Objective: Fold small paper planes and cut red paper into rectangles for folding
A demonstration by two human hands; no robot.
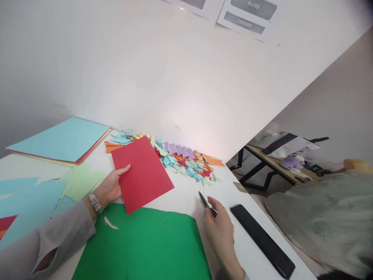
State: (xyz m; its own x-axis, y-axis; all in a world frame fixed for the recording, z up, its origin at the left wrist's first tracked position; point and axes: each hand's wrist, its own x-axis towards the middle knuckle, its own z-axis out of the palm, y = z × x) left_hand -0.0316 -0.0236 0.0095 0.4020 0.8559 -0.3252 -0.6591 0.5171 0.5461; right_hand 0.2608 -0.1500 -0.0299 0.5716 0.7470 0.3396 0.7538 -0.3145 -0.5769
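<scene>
My left hand [111, 187] grips the left edge of a red sheet of paper [142, 174], thumb on top, and holds it tilted above the white table [186, 194]. My right hand [219, 229] rests on the table, closed round a pair of small dark scissors [206, 203] whose closed blades point up and left. A large green sheet [145, 245] lies flat between my two hands, nearest to me. A watch sits on my left wrist.
A heap of coloured paper scraps [180, 157] lies behind the red sheet. A stack of coloured sheets, light blue on top [62, 140], sits far left, with cut blue and pale green pieces [43, 192] beside it. A black flat bar [262, 240] lies at the right table edge.
</scene>
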